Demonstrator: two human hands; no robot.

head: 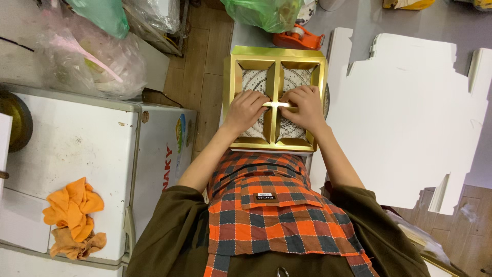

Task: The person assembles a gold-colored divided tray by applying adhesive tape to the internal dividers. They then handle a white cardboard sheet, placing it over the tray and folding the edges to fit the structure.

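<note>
Left hand: your left hand (246,109) is pressing down on the middle of the gold divider, fingers curled together on its cross strip.
Right hand: your right hand (306,105) is pinching the same strip from the other side, fingertips closed on it.
Gold divider tray: the gold divider tray (277,55) is lying on the worktop (348,20) straight ahead of you, four compartments showing.
White cardboard: flat white cardboard (410,113) is lying just beside the tray.
Tape dispenser: an orange tape dispenser (298,37) is sitting beyond the tray.
Orange cloth: an orange cloth (74,215) is resting on the white chest (77,138).
</note>
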